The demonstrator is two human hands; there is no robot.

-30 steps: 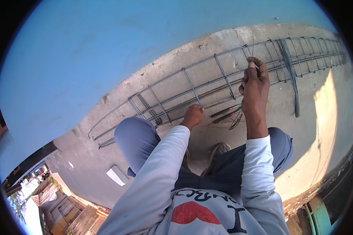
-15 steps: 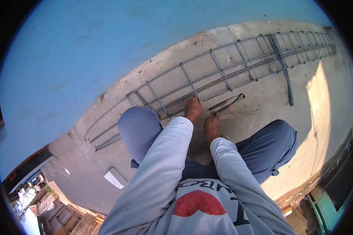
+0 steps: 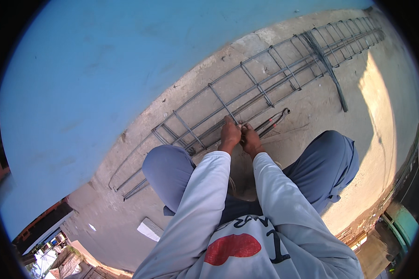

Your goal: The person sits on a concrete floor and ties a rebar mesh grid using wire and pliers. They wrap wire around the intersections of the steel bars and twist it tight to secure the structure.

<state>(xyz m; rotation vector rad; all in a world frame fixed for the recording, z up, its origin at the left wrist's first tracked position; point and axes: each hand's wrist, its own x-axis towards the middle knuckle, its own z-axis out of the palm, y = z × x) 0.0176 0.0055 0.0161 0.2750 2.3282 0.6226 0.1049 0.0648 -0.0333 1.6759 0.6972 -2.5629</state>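
Note:
A long grey rebar cage (image 3: pixel 260 86) lies on the concrete, running from near my left knee to the far right. My left hand (image 3: pixel 231 134) is closed at its near side, fingers on the lower end of a cross tie. My right hand (image 3: pixel 251 141) is pinched close beside it, fingertips nearly meeting the left's. What the right fingers hold is hidden. Pincers (image 3: pixel 273 122) with red marks on the handles reach away from just beyond my right hand; whether it touches them I cannot tell. A dark bundle of thin wire (image 3: pixel 328 67) lies across the cage.
My bent knees flank my arms. A blue surface (image 3: pixel 88 69) borders the concrete on the far left. A pale flat piece (image 3: pixel 150 229) lies at lower left. Bar ends (image 3: pixel 130 188) stick out past my left knee. Sunlight (image 3: pixel 375 102) falls on the right.
My right hand has moved up and left, from near the pincers' handle ends to beside my left hand. The left hand stays by the cage, and the view has tilted a little.

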